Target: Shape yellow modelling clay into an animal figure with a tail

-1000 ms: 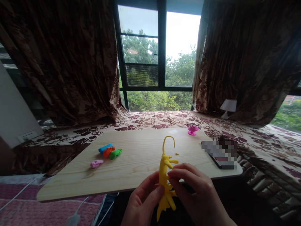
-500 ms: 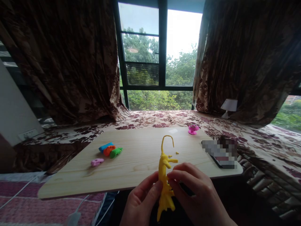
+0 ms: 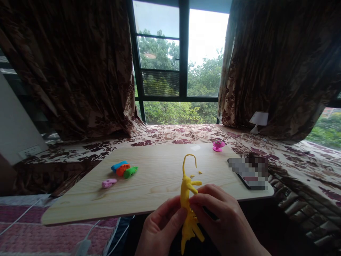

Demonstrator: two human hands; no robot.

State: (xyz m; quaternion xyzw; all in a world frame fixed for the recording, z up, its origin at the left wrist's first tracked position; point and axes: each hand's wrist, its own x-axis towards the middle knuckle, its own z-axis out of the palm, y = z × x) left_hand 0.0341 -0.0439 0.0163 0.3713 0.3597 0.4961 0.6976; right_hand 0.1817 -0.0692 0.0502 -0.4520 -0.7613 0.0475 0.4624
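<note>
A yellow modelling clay animal figure (image 3: 184, 192) is held upright at the front edge of the table. It has a long thin tail curling over at the top, and short legs sticking out to the right. My left hand (image 3: 162, 224) grips its body from the left, thumb in front. At its right side my right hand (image 3: 221, 213) has thumb and fingertips pinched together against the body; the exact contact is partly hidden. Two small yellow clay bits (image 3: 200, 172) lie on the table just beyond the figure.
Blue, orange and green clay lumps (image 3: 123, 169) sit together at the table's left, near a pink clay piece (image 3: 109, 183). A magenta clay piece (image 3: 218, 145) stands at the back right. A blurred-out phone-like slab (image 3: 247, 174) lies on the right. Beyond is a small lamp (image 3: 259, 121).
The yellow clay figure has turned slightly in my hands, its lower legs swinging a little to the right. Both hands keep nearly the same places.
</note>
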